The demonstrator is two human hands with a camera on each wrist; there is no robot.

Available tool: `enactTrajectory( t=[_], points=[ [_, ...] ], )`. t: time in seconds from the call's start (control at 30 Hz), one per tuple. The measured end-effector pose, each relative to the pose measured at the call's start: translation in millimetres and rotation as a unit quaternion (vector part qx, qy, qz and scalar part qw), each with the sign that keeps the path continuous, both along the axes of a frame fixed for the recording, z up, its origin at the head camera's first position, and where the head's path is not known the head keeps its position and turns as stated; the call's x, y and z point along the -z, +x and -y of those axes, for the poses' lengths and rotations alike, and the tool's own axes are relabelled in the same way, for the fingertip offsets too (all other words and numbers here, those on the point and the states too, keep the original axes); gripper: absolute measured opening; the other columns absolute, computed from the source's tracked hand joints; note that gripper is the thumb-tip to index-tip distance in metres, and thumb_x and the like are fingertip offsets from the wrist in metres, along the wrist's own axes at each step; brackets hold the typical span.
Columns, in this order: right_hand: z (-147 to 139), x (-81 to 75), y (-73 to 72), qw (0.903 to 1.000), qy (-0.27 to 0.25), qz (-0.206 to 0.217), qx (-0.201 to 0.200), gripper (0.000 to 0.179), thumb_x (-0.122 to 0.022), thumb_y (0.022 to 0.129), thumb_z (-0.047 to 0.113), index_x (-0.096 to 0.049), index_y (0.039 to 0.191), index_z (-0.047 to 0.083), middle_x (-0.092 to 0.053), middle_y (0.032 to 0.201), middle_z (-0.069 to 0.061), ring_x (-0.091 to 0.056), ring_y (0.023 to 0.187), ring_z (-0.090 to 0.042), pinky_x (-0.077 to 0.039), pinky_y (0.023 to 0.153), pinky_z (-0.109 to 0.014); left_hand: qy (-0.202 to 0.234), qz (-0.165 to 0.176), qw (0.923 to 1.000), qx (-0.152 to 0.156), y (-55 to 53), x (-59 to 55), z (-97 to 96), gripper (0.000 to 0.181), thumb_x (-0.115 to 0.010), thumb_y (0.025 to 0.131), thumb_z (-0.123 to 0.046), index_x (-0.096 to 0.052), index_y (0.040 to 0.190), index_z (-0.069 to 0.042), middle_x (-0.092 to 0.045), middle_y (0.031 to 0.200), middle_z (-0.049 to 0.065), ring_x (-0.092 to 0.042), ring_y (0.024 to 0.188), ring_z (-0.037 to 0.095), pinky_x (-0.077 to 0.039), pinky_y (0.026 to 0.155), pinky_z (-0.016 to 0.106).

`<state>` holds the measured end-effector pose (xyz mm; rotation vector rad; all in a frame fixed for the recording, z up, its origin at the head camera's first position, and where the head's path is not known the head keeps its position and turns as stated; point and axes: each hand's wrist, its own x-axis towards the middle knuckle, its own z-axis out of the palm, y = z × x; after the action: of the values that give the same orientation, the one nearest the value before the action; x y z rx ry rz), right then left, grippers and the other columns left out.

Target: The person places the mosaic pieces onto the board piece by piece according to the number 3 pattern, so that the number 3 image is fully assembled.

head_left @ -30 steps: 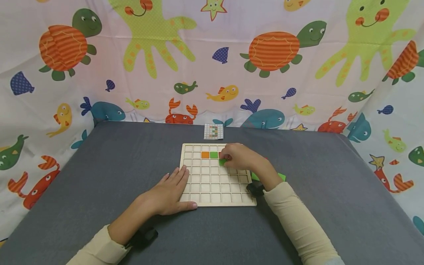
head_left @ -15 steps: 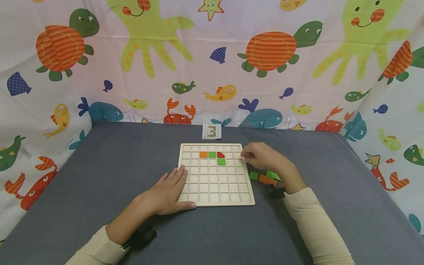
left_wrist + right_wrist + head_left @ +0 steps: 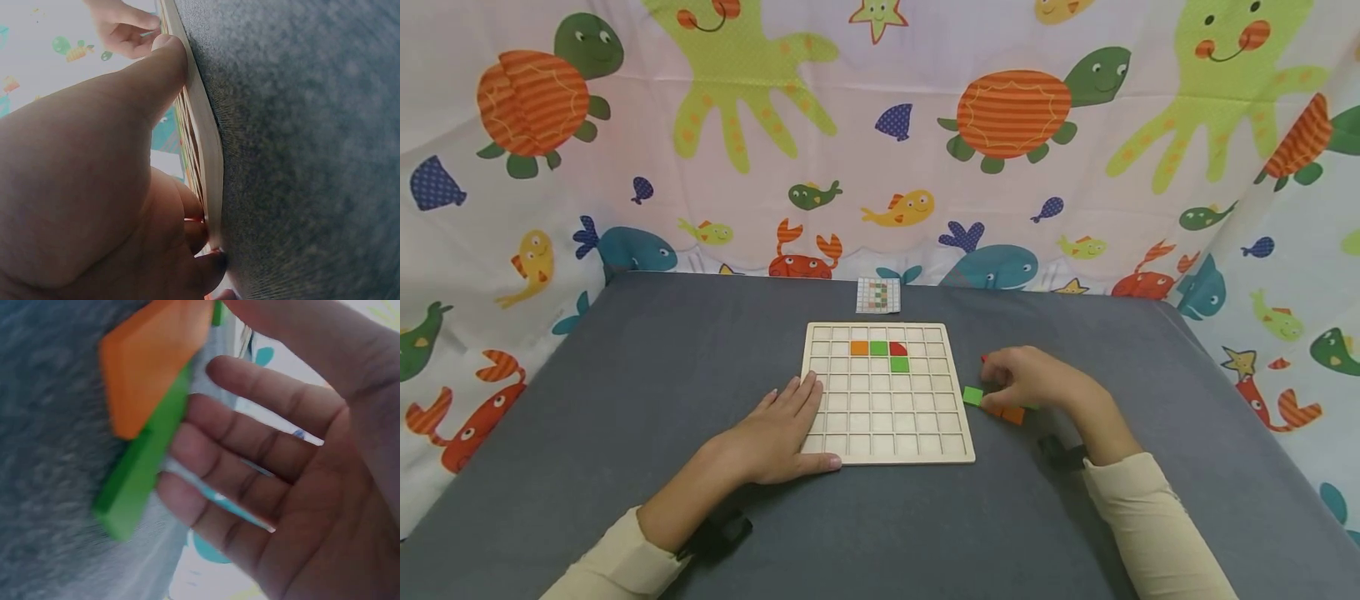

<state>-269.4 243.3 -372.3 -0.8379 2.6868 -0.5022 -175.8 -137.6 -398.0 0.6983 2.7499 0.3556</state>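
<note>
A pale wooden grid board (image 3: 865, 404) lies on the table. In its upper rows sit an orange square tile (image 3: 859, 348), a green tile (image 3: 878, 348), a red rounded piece (image 3: 897, 349) and, below that, another green tile (image 3: 899, 364). My left hand (image 3: 775, 437) rests on the board's left edge, fingers straight, thumb at the front edge. Right of the board, my right hand (image 3: 1041, 379) hovers over loose tiles, fingers bent slightly and holding nothing. Nearby lie a green tile (image 3: 972, 396), orange tiles (image 3: 150, 356) and a green piece (image 3: 137, 469). The hand partly hides them.
Behind the board lies a small card (image 3: 877, 296) printed with a coloured grid. A bit of red (image 3: 983, 358) shows beside the right fingertips. The grey tablecloth (image 3: 715, 333) reaches back to a curtain (image 3: 850, 108) with sea animals.
My right hand has left the board and moved right and nearer, over the loose tiles. The green tile below the red piece stays in its cell. My left hand keeps its place.
</note>
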Motion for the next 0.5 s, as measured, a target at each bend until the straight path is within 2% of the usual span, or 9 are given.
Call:
enactTrajectory(
  t=[0.1, 0.23, 0.33, 0.5],
  points=[
    [3.8, -3.0, 3.7, 0.9997, 0.024, 0.005, -0.002, 0.026, -0.087, 0.078, 0.023, -0.068, 0.092, 0.01, -0.059, 0.083, 0.0, -0.051, 0.078, -0.016, -0.045, 0.071, -0.036, -0.001, 0.003, 1.0, 0.001, 0.1, -0.1, -0.5, 0.106, -0.058, 0.091, -0.067, -0.016, 0.158, 0.004, -0.011, 0.165, 0.02, -0.008, 0.151, 0.038, -0.014, 0.116, 0.058],
    [7.5, -5.9, 6.5, 0.9989, 0.045, -0.006, -0.013, 0.02, -0.085, 0.077, 0.013, -0.067, 0.083, 0.012, -0.054, 0.074, 0.001, -0.048, 0.071, -0.014, -0.041, 0.064, -0.033, -0.002, 0.002, 1.0, 0.0, -0.3, 0.0, -0.4, 0.106, -0.058, 0.091, -0.067, -0.016, 0.158, 0.004, -0.01, 0.165, 0.02, -0.008, 0.151, 0.038, -0.014, 0.116, 0.058],
    [8.6, -7.5, 7.4, 0.9988, 0.045, -0.018, -0.013, 0.014, -0.081, 0.078, 0.008, -0.07, 0.085, 0.011, -0.053, 0.072, 0.003, -0.049, 0.069, -0.013, -0.042, 0.062, -0.032, -0.003, 0.0, 1.0, 0.0, -1.3, -0.1, 0.4, 0.106, -0.057, 0.091, -0.067, -0.016, 0.158, 0.004, -0.011, 0.165, 0.02, -0.008, 0.151, 0.038, -0.014, 0.116, 0.058],
    [9.3, -7.3, 7.3, 0.9991, 0.035, -0.022, -0.011, 0.014, -0.077, 0.078, 0.003, -0.071, 0.089, 0.01, -0.056, 0.075, 0.003, -0.05, 0.07, -0.013, -0.044, 0.063, -0.033, -0.004, 0.004, 1.0, -0.002, -1.2, -0.7, 0.9, 0.107, -0.057, 0.091, -0.068, -0.015, 0.158, 0.004, -0.01, 0.165, 0.019, -0.007, 0.151, 0.038, -0.014, 0.116, 0.058]
  ],
)
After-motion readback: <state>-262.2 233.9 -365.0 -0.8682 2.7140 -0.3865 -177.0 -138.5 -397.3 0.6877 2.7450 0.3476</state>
